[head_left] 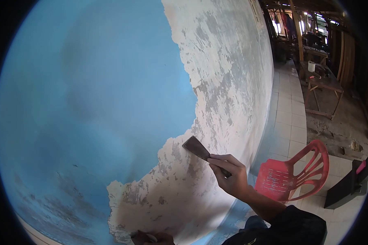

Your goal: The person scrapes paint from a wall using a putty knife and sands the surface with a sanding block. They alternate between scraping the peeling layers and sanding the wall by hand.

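My right hand (231, 173) is closed around the handle of a paint scraper (197, 148). Its broad dark blade points up and left, over the bare patch just beside the blue paint's edge. At the bottom edge of the view, my left hand (162, 238) is only partly visible and in shadow. Its fingers look closed near a dark, wedge-like shape (139, 237) that I cannot make out. The wall carries blue paint (123, 81) on the left. A ragged border divides it from the whitish, grey-blotched stripped surface (216, 73) on the right.
A red plastic chair (276, 179) stands on the tiled floor (285, 102) at the right, with a black object (347, 188) beyond it. Farther back, a wooden table (324, 81) holds a white cup-like container (311, 66). Scuffed dark marks (61, 204) show low on the blue wall.
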A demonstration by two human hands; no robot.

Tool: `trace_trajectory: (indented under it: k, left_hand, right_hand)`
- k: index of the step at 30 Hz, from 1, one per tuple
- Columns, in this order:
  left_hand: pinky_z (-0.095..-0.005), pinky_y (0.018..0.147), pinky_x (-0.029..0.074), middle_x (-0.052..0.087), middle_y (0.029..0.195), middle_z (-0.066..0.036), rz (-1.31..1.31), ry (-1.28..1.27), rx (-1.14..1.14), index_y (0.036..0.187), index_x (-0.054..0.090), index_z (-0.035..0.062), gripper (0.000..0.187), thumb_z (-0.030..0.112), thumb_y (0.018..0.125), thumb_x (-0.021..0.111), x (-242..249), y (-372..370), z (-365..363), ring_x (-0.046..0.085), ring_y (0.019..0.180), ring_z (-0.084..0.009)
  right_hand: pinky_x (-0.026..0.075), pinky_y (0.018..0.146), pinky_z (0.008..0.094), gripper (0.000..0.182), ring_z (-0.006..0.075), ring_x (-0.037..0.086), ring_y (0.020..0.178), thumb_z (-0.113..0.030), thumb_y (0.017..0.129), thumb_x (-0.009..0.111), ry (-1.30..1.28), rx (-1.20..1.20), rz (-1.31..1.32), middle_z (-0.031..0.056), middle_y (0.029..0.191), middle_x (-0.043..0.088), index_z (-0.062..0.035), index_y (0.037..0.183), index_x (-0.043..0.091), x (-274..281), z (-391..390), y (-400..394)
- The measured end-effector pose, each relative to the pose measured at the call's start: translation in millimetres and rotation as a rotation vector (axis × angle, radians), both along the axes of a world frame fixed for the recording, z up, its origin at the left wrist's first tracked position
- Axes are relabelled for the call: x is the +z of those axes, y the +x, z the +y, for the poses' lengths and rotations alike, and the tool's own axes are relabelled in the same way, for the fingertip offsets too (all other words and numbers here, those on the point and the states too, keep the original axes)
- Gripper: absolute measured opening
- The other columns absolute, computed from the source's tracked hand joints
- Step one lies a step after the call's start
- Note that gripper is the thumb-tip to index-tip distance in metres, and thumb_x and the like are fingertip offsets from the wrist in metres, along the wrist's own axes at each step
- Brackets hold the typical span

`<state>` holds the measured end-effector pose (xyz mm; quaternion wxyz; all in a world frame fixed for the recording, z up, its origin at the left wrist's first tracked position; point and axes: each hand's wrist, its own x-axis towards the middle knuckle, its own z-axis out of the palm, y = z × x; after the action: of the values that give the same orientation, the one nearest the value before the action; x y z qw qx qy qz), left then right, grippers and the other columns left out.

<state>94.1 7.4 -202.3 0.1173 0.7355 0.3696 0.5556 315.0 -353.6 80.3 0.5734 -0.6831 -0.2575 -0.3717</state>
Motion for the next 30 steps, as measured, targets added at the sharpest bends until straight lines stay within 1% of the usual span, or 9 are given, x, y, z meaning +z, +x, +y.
trace_trajectory:
  k: [4, 6, 8, 16, 19, 22, 23, 27, 30]
  left_hand:
    - [-0.0648, 0.104, 0.036, 0.059, 0.105, -0.015, 0.02, -0.284, -0.055, 0.158, 0.01, -0.0005, 0.094, 0.021, 0.087, 0.067, -39, -11, 36, 0.057, 0.088, -0.038]
    - [-0.0648, 0.104, 0.037, 0.058, 0.101, -0.013, 0.454, 0.032, 0.249, 0.157, 0.014, -0.0016, 0.091, 0.02, 0.088, 0.067, 26, -4, -12, 0.056, 0.086, -0.0369]
    - [-0.065, 0.102, 0.038, 0.057, 0.103, -0.016, 0.587, 0.255, 0.353, 0.157, 0.017, -0.0026, 0.088, 0.019, 0.087, 0.067, 45, -5, -31, 0.056, 0.087, -0.0386]
    - [-0.0657, 0.091, 0.041, 0.051, 0.131, -0.03, 0.107, 0.644, 0.165, 0.156, 0.017, -0.0051, 0.089, 0.019, 0.085, 0.066, 22, 3, 0, 0.056, 0.101, -0.0512]
    - [-0.0652, 0.09, 0.041, 0.048, 0.136, -0.031, 0.091, 0.706, 0.207, 0.157, 0.012, -0.0052, 0.093, 0.019, 0.084, 0.066, 53, 7, -23, 0.057, 0.104, -0.053]
    - [-0.0665, 0.093, 0.04, 0.047, 0.138, -0.031, 0.333, 0.658, 0.276, 0.157, 0.011, -0.003, 0.098, 0.022, 0.083, 0.069, 11, -16, 10, 0.057, 0.106, -0.0523]
    - [-0.0661, 0.094, 0.039, 0.046, 0.138, -0.032, 0.268, 0.664, 0.226, 0.156, 0.012, -0.0044, 0.094, 0.019, 0.083, 0.066, 11, -13, 10, 0.055, 0.11, -0.0527]
    - [-0.0642, 0.101, 0.037, 0.04, 0.139, -0.037, 0.044, 0.667, 0.043, 0.153, 0.016, -0.01, 0.08, 0.007, 0.085, 0.056, 65, 13, -37, 0.047, 0.122, -0.0545]
    - [-0.0631, 0.102, 0.037, 0.039, 0.139, -0.038, 0.061, 0.744, 0.186, 0.152, 0.017, -0.0109, 0.077, 0.003, 0.085, 0.051, 96, 15, -63, 0.046, 0.124, -0.0545]
  right_hand:
    - [0.059, 0.059, 0.0252, 0.023, 0.0158, 0.073, 0.075, 0.002, 0.087, 0.071, -0.003, 0.008, 0.014, 0.0088, 0.111, 0.07, -0.0066, 0.108, 0.074, -3, -5, -3]
    - [0.058, 0.057, 0.0255, 0.024, 0.0161, 0.073, 0.075, 0.003, 0.087, 0.071, 0.024, 0.001, -0.044, 0.0094, 0.111, 0.07, -0.0069, 0.108, 0.074, -2, -4, -4]
    - [0.058, 0.057, 0.0257, 0.025, 0.0161, 0.072, 0.074, 0.003, 0.087, 0.071, 0.039, 0.016, -0.003, 0.0101, 0.111, 0.07, -0.0071, 0.109, 0.074, 3, 3, 4]
    - [0.055, 0.054, 0.024, 0.024, 0.0144, 0.069, 0.069, 0.003, 0.087, 0.071, 0.08, -0.009, -0.033, 0.0101, 0.11, 0.069, -0.0066, 0.109, 0.074, -8, 15, 0]
    - [0.053, 0.052, 0.0235, 0.024, 0.0129, 0.068, 0.068, 0.001, 0.087, 0.073, 0.106, -0.03, -0.007, 0.0093, 0.111, 0.069, -0.0065, 0.109, 0.074, 10, 15, 5]
    - [0.054, 0.054, 0.0231, 0.025, 0.014, 0.069, 0.069, 0.0, 0.087, 0.073, 0.034, -0.004, 0.081, 0.0089, 0.113, 0.068, -0.0063, 0.111, 0.073, -3, 14, -5]
    - [0.054, 0.053, 0.0232, 0.026, 0.014, 0.069, 0.069, 0.001, 0.087, 0.073, 0.031, -0.013, 0.053, 0.009, 0.114, 0.068, -0.0063, 0.112, 0.073, -6, 15, -6]
    - [0.056, 0.055, 0.0237, 0.027, 0.0147, 0.07, 0.071, 0.002, 0.087, 0.072, 0.033, -0.061, -0.037, 0.0096, 0.116, 0.068, -0.0065, 0.112, 0.072, 1, 17, 1]
    - [0.059, 0.06, 0.0252, 0.027, 0.0166, 0.073, 0.08, 0.002, 0.087, 0.072, 0.037, -0.052, -0.028, 0.011, 0.116, 0.068, -0.0069, 0.112, 0.072, 4, 17, 6]
